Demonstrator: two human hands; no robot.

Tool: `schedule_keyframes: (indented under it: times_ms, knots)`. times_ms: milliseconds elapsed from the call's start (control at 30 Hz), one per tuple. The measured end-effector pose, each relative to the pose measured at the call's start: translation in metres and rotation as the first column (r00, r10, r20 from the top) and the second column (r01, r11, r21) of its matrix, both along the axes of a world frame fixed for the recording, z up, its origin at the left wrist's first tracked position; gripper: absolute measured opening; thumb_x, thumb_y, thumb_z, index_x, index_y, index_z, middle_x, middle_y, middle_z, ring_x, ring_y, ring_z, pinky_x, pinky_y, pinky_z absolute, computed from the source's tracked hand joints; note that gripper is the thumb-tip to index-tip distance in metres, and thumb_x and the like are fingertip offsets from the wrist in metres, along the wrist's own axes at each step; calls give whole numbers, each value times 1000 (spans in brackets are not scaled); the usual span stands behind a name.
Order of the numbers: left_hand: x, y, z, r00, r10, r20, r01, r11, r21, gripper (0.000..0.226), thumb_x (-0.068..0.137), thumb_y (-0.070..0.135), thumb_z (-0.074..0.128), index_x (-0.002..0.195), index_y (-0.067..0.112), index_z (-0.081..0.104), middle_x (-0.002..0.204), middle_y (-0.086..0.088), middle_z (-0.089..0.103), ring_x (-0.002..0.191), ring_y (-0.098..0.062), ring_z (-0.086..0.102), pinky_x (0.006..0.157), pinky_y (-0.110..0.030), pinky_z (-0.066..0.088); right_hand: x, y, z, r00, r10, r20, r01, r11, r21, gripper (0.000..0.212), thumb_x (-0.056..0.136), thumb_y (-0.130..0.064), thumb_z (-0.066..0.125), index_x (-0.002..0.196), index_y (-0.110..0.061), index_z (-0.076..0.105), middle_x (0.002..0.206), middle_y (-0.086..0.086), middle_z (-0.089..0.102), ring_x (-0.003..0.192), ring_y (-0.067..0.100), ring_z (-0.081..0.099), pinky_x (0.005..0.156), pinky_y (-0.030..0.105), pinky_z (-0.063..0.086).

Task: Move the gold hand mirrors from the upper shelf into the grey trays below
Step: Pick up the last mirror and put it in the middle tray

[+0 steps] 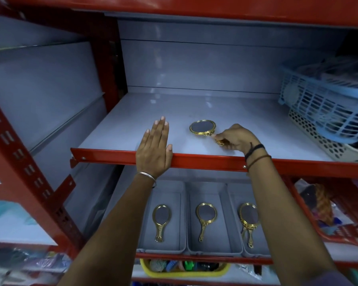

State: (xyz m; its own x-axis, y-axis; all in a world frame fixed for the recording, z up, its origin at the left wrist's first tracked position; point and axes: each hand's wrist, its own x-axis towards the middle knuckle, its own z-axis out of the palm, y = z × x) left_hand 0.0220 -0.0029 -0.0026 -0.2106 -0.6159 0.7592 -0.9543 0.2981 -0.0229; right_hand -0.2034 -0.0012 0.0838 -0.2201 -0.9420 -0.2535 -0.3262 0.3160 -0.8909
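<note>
Gold hand mirror (203,127): round, dark glass, right hand (234,138) gripping handle.

No lettering, label, brand or number can be read on the upper shelf (194,159), and the packets below it to the right are perhaps printed, but too blurred to tell.

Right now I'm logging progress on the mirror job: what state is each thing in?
Mirror on upper shelf: lying flat, handle in the right hand's grip.
Right hand: closed on that handle.
Left hand: open, flat on the shelf edge.
Left tray: one mirror, face up.
Middle tray: one mirror, face up.
Right tray: more than one mirror, overlapping.
</note>
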Motion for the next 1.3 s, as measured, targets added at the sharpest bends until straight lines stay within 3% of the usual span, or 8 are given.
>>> schedule_keyframes:
  times_ms: [167, 267, 533, 767, 933, 1167, 1300]
  knots:
    - [0, 0, 2, 1000, -6, -13, 6, 1000, -4, 59, 87, 27, 33, 141, 2, 38, 147, -14, 45, 137, -23, 38, 112, -33, 25, -7, 51, 6, 939, 132, 318, -94, 987, -132, 13, 89, -10, 60, 78, -5, 64, 68, 2, 59, 56, 7, 57, 43, 11, 49]
    - [0, 2, 4, 1000, -8, -15, 9, 1000, 3, 59, 87, 26, 33, 140, 1, 40, 147, -14, 45, 136, -25, 42, 112, -33, 25, -8, 89, -3, 898, 209, 387, -156, 974, -163, 16, 91, -7, 55, 77, -9, 63, 67, -1, 59, 45, -1, 55, 43, 11, 48]
    - [-3, 4, 5, 1000, 2, -8, -2, 1000, 10, 59, 90, 27, 30, 142, 0, 39, 149, -15, 42, 138, -27, 40, 114, -34, 24, -16, 166, -93, 831, 213, 514, -245, 969, -5, 19, 89, -3, 55, 75, -16, 59, 62, -9, 58, 51, 1, 53, 50, 15, 48]
    - [-5, 5, 3, 1000, 2, -21, -3, 1000, -23, 59, 90, 27, 29, 142, -1, 38, 149, -16, 42, 139, -28, 39, 115, -34, 22, -8, 159, -200, 865, -62, 498, -63, 971, 230, 19, 90, -7, 57, 74, -16, 60, 76, 0, 57, 72, 14, 53, 62, 24, 46]
    - [-5, 3, 1, 1000, 6, -24, -7, 999, -41, 59, 90, 27, 29, 141, -1, 39, 148, -16, 42, 139, -28, 39, 115, -34, 24, 7, 118, -253, 833, -252, 492, 68, 930, 360, 18, 90, -5, 59, 74, -12, 59, 73, 3, 56, 67, 13, 53, 53, 21, 52]
    - [-4, -2, -2, 1000, 14, 3, -14, 995, -99, 59, 90, 27, 29, 140, 0, 41, 147, -15, 45, 138, -27, 41, 116, -29, 19, 18, 83, -298, 834, -365, 414, 187, 892, 411, 19, 85, -2, 65, 70, -10, 57, 73, 5, 56, 68, 15, 53, 58, 27, 49]
    - [-2, -6, -6, 1000, 25, 7, -24, 992, -124, 59, 91, 29, 27, 142, 1, 38, 148, -14, 43, 139, -25, 39, 120, -20, 5, 19, 77, -322, 888, -397, 231, 284, 870, 402, 23, 78, -8, 74, 62, -12, 58, 77, 12, 62, 75, 25, 59, 64, 39, 56]
